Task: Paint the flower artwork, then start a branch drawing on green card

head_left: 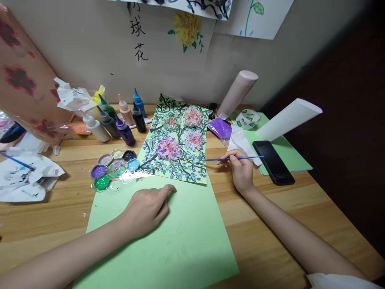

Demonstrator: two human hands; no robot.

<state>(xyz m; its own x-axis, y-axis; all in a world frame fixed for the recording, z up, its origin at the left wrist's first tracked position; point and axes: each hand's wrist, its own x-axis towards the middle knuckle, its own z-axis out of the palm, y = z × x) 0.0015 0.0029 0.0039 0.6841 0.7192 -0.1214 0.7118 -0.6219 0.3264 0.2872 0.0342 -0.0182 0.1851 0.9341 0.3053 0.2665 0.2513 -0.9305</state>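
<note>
My right hand (241,170) pinches a thin blue paintbrush (247,157) by its handle, tip pointing left toward the painting's right edge. The painting (192,168) is on light green paper, with dark branches, small blue and green dabs and several puffy pink, white and purple flowers. My left hand (147,210) rests on a larger green sheet (180,245) just below the painting. Its index finger is stretched out, the thumb is apart, and nothing shows in it. Left of the painting lies a flower-shaped paint palette (115,185) with purple, green, black, blue and pale wells.
Several paint bottles (125,132) stand behind the palette. Crumpled tissue (27,176) with another brush lies at left. To the right are a purple packet (220,129), a tape roll (248,119), a phone (273,162) and two pale upright tubes (239,92). A wall stands behind.
</note>
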